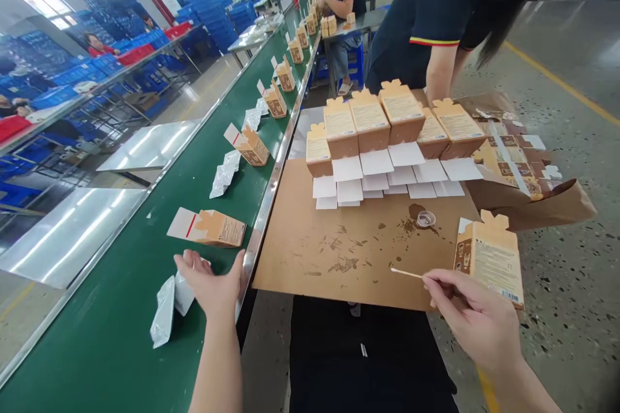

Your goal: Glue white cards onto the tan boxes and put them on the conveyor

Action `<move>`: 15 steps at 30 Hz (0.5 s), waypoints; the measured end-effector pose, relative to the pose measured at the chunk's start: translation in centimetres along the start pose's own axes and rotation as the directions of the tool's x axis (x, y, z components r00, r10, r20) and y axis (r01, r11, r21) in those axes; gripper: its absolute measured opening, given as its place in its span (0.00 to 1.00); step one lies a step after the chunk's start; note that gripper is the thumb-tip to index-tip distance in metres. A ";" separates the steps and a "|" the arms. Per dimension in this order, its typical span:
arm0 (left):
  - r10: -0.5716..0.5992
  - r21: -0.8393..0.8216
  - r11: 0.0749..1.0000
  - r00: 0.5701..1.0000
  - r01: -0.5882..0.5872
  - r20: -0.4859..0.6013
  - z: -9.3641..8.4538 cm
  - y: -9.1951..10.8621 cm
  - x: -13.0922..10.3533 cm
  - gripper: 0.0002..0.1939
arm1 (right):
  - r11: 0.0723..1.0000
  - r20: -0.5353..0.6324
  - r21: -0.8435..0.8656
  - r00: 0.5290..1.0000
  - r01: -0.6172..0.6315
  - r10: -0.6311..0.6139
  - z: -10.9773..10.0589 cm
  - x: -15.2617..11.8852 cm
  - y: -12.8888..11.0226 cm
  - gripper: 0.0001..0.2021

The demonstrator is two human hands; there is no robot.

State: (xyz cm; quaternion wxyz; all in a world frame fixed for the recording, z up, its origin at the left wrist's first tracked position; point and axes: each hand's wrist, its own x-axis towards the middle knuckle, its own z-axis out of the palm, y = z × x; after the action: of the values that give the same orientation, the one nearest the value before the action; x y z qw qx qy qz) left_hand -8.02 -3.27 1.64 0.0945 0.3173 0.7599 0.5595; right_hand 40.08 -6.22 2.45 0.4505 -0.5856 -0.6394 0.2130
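Between the thumb and fingers of my right hand is a cotton swab, its white tip pointing left over the cardboard sheet. Just beyond that hand a printed box with a scalloped top lies at the sheet's right edge. My left hand reaches over the green conveyor belt, fingers and thumb spread, holding nothing. Right beyond its fingertips lies a tan carton with a white flap and red strip. Silver foil pouches rest beside and partly behind the left hand.
Stacked cartons with white flaps stand at the back of the cardboard. A small clear dish sits by wet spots. More cartons and pouches line the belt. A co-worker bends over by an open brown carton.
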 end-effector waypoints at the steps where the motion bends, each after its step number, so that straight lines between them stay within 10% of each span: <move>1: 0.057 -0.011 0.998 0.998 -0.057 -0.023 0.0 0.3 -0.9 0.74 | 1.000 -0.009 -0.003 1.000 -0.021 0.021 -0.4 -0.3 0.1 0.13; 7: 0.336 -0.251 0.909 0.941 -0.333 -0.033 5.7 6.2 0.1 0.34 | 0.993 -0.138 -0.001 0.983 -0.120 0.119 -1.1 -1.2 -1.4 0.14; 10: 0.234 -0.342 0.928 0.945 -0.146 0.229 12.7 11.4 4.0 0.26 | 0.997 -0.141 0.021 0.987 -0.080 0.083 -1.1 -1.0 -1.7 0.14; 15: -0.068 -0.084 0.986 0.807 0.144 0.587 23.6 15.7 7.6 0.28 | 0.999 -0.164 -0.039 0.986 -0.036 0.029 -2.0 -1.5 -1.4 0.17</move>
State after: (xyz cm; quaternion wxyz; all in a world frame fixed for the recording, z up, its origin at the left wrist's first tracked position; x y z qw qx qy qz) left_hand 3.69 22.61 9.13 0.3729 0.4236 0.6748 0.4757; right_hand 40.80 -8.44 4.13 0.4857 -0.6205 -0.5950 0.1582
